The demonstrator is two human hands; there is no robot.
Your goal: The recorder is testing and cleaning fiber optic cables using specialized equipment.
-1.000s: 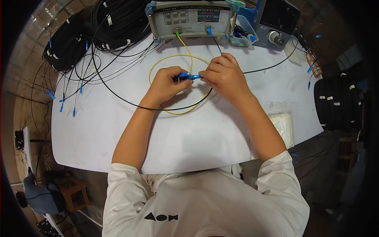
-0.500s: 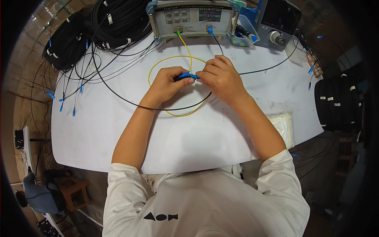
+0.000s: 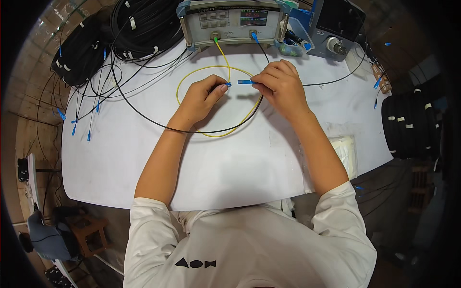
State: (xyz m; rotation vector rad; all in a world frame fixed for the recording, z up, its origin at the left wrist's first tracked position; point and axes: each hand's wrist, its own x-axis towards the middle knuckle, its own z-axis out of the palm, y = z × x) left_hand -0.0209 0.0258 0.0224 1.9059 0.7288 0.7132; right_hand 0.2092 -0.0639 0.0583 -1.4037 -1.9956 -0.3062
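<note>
Pinched in left hand (image 3: pixel 199 98): small blue plug (image 3: pixel 228 84) on yellow cable (image 3: pixel 201 72). Pinched in right hand (image 3: pixel 283 86): second blue connector (image 3: pixel 246 82), tips near but apart. Both sat just in front of grey test box (image 3: pixel 233 21). Left of box: black cable coils (image 3: pixel 139 24). All lay on white table (image 3: pixel 216 163). Right of box: blue-grey instrument (image 3: pixel 331 24).

White table (image 3: pixel 144 158), brick floor (image 3: pixel 33 72), wooden stool (image 3: pixel 84 230) below
</note>
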